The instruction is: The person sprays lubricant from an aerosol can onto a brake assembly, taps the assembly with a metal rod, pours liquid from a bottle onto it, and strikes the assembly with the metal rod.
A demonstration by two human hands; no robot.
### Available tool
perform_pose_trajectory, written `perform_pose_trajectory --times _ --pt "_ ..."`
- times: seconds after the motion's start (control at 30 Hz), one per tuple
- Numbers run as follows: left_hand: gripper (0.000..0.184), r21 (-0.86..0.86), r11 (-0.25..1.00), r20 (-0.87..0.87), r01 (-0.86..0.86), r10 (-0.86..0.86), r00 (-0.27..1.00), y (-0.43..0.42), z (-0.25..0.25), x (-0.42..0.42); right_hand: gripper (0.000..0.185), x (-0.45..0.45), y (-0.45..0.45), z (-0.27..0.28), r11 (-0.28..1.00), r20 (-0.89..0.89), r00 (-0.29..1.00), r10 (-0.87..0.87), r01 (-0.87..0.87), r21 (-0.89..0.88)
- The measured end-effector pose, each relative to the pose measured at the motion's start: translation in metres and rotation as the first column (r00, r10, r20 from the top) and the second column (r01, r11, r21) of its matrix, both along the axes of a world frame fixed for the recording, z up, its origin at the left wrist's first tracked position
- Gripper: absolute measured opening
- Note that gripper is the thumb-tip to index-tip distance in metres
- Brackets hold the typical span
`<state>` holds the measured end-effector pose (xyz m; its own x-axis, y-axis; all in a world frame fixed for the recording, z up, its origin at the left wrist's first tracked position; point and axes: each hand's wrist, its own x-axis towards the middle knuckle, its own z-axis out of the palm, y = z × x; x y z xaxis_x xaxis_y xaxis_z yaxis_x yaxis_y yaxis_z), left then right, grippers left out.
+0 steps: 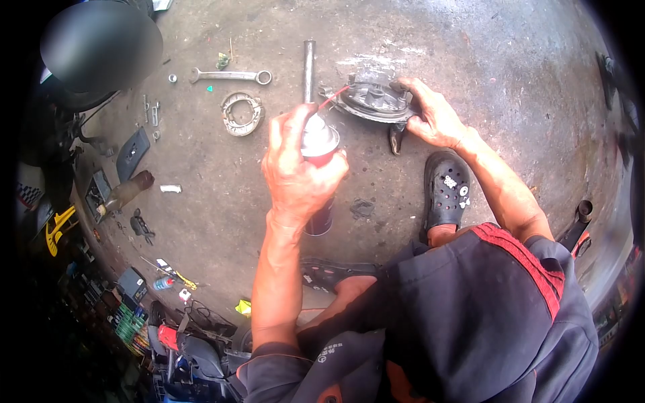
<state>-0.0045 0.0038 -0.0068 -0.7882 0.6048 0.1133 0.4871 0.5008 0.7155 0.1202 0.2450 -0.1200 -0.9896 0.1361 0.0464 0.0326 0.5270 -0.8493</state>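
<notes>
My left hand [290, 176] is wrapped around an aerosol spray can [320, 140], with a finger over its nozzle. From the nozzle a thin red straw [334, 98] reaches to the left edge of a drum brake backing plate [373, 106]. My right hand [435, 115] grips that plate by its right edge and holds it tilted above the floor. A dark lever [396, 140] hangs below the plate. Left of the can, a pair of brake shoes [254, 122] lies as a ring on the concrete. A metal tube [309, 70] lies just beyond my left hand.
A combination wrench [230, 76] and a small socket-like piece [173, 78] lie beyond the brake shoes. At left are bolts [155, 114], a dark panel [133, 154] and a dirty bottle [130, 193]. My shoe [446, 191] stands near the plate. A motorcycle-like vehicle [201, 356] is at lower left.
</notes>
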Motion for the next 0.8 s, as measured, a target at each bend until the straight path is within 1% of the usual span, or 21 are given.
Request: perform_pose_trajectory --times 0.07,0.17,0.27,0.37,0.57,0.67,0.77,0.8 --pt "0.064 0.003 1.000 0.049 -0.017 0.017 0.999 0.0011 0.0031 0.0008 0.064 0.0003 0.0003 -0.0012 1.000 0.007 1.000 0.001 -0.001 0.000" --pt "0.063 0.002 1.000 0.059 -0.020 0.020 0.998 0.0011 0.0040 0.0015 0.064 0.0007 0.0003 -0.0012 1.000 0.031 1.000 -0.002 0.002 0.008" --pt "0.064 0.002 1.000 0.050 -0.017 0.017 0.999 0.0009 0.0041 0.0014 0.070 -0.0002 0.0016 0.0035 0.999 0.159 0.987 0.024 -0.019 -0.032" --pt "0.064 -0.003 1.000 0.044 -0.012 0.012 0.999 0.0004 0.0040 0.0015 0.064 -0.0001 -0.0002 -0.0011 1.000 0.016 1.000 0.002 -0.002 0.007" --pt "0.064 -0.013 1.000 0.045 -0.021 0.021 0.999 0.0022 0.0084 0.0030 0.064 0.0000 -0.0010 -0.0031 1.000 -0.009 1.000 0.004 -0.004 0.012" --pt "0.063 0.004 1.000 0.033 -0.022 0.022 0.999 0.0010 0.0073 0.0021 0.064 -0.0002 -0.0012 0.0039 0.999 0.066 0.998 0.008 -0.005 -0.034" --pt "0.065 -0.005 1.000 -0.030 0.009 -0.009 1.000 0.0006 0.0065 0.0003 0.064 -0.0001 -0.0010 0.0023 1.000 0.057 0.998 0.011 -0.009 -0.028" --pt "0.064 -0.022 1.000 -0.011 0.004 -0.004 1.000 0.0011 0.0079 0.0003 0.064 -0.0005 -0.0009 0.0012 1.000 0.044 0.999 0.010 -0.009 -0.020"
